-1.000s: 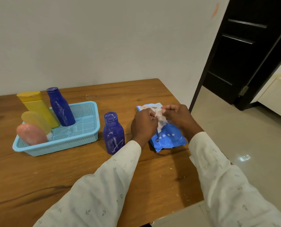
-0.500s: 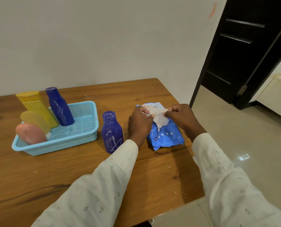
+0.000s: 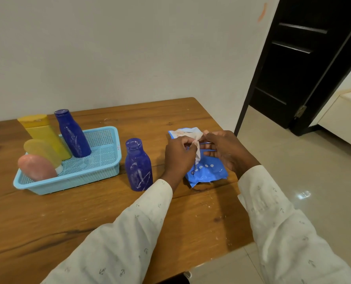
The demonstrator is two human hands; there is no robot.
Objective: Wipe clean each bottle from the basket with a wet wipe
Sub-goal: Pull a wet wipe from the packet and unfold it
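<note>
Both hands sit center-right of the frame over the blue wipe pack. The left hand pinches a wet wipe that hangs straight down, long axis vertical, and the right hand pinches its top edge. Just left, a blue bottle stands upright on the table. The basket at left holds four more bottles, leaning.
</note>
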